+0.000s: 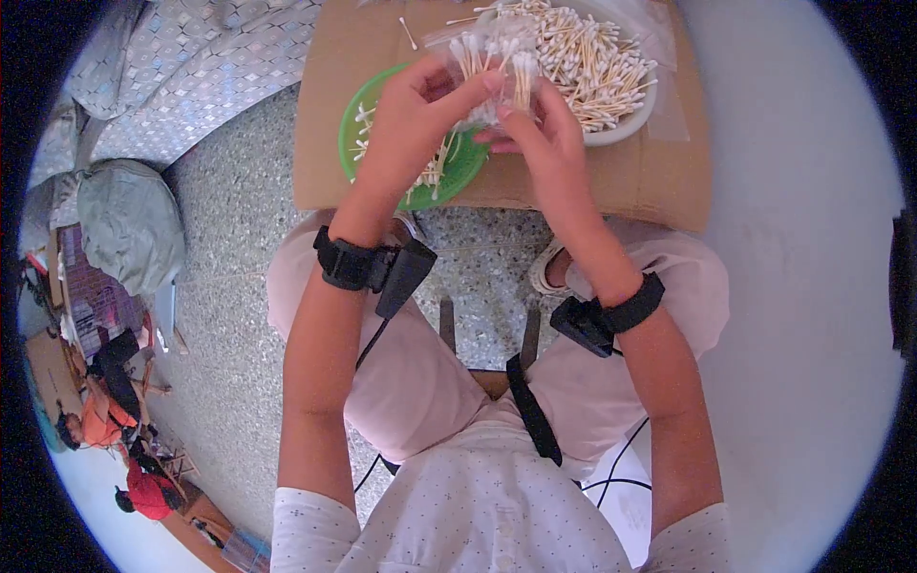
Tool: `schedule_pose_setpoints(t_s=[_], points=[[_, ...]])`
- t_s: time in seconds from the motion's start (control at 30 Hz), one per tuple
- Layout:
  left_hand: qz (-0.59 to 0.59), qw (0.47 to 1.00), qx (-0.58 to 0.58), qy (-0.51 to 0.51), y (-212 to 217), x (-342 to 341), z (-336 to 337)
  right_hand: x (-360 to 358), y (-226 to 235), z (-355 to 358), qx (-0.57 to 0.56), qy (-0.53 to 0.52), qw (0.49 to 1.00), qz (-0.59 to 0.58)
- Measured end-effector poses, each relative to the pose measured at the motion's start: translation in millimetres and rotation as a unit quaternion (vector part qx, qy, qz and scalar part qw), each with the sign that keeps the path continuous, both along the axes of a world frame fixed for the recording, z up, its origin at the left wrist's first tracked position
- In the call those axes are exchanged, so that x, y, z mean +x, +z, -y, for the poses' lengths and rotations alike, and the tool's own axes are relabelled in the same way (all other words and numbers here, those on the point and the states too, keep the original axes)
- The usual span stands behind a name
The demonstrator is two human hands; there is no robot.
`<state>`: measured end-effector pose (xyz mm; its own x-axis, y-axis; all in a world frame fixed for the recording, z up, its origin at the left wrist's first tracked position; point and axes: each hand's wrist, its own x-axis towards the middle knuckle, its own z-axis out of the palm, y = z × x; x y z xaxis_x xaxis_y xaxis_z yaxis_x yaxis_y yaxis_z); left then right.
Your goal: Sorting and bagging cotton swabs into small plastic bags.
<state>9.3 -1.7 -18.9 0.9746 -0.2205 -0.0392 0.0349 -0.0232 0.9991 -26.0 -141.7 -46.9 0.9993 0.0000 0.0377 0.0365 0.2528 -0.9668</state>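
My left hand point(420, 110) and my right hand point(535, 129) meet above a cardboard sheet point(611, 177), both pinching a small clear plastic bag point(487, 53) that holds several cotton swabs with wooden sticks. A bunch of swabs point(522, 81) stands between my right fingertips inside the bag. Under my left hand sits a green plate point(355, 124) with a few loose swabs on it. Beyond my right hand a white bowl point(626, 129) is heaped with many swabs point(587, 62). Black bands with small devices wrap both wrists.
The cardboard sheet rests over my knees above a speckled stone floor point(229, 315). A lone swab point(408, 33) lies on the cardboard at the far left. A patterned cloth point(191, 67) and a grey bundle point(129, 224) lie at left. Other people sit at far lower left.
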Motion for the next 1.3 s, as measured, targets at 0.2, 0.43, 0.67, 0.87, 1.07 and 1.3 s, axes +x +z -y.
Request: schedule_pose_setpoints(t_s=[0.2,0.43,0.67,0.87,1.07,1.3], points=[[0.057,0.992,-0.104,0.044,-10,-4,10,1,-4,-2,-0.043,-0.057,0.997,0.015],[-0.005,0.998,-0.059,0.001,0,-4,6,-1,-4,1,-0.042,-0.049,0.997,0.046],[-0.009,0.997,-0.067,-0.023,-2,-6,9,-9,4,3,0.007,-0.065,0.998,-0.001],[0.02,0.997,-0.054,-0.056,-3,-6,6,-8,6,-1,-0.011,-0.065,0.996,0.058],[0.0,0.998,-0.028,-0.053,0,-6,3,-6,-1,-1,-0.04,-0.063,0.997,0.034],[0.04,0.997,0.005,-0.068,0,-6,5,-6,-6,4,-0.194,-0.103,0.973,0.069]])
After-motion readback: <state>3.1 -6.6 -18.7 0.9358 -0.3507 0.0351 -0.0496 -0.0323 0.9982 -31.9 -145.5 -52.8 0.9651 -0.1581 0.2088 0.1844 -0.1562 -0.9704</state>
